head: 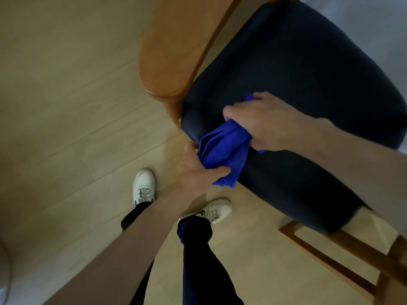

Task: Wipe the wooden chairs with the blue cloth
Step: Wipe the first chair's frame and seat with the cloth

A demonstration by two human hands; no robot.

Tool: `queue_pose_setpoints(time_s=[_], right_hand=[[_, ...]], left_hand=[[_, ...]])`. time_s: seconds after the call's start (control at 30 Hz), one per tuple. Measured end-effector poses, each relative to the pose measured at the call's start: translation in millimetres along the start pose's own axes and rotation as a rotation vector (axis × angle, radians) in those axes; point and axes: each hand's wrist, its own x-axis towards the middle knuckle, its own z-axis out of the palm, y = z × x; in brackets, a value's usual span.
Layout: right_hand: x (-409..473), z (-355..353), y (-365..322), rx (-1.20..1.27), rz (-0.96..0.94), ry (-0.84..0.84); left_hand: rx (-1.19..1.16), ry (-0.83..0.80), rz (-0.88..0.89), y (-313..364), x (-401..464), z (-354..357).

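Note:
A wooden chair with a broad curved backrest point(174, 51) and a dark padded seat point(297, 69) fills the upper right. The blue cloth point(222, 150) hangs bunched over the seat's front edge. My right hand point(264, 124) grips the cloth's upper part on the cushion. My left hand point(198, 172) holds its lower part, thumb pressed across the fabric, just off the seat's edge. A wooden rung point(330, 249) of the chair frame shows at the lower right.
Light wood-plank floor point(66, 128) spreads to the left and below. My two feet in white sneakers point(144, 186) point(214, 211) stand close to the chair's front. A pale wall or surface point(374, 23) lies at the top right.

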Motion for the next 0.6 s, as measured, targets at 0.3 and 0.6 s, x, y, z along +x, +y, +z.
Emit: queue_pose_setpoints(time_s=[0.3,0.6], right_hand=[[67.6,6.8,-30.6,0.423,0.131,0.539],[-108.8,120.6,-4.2,0.443,0.233,0.322]], left_hand=[[0.297,0.658,0.284,5.3,30.4,-22.7],[0.47,0.064,0.161,-51.4,-43.1,119.3]])
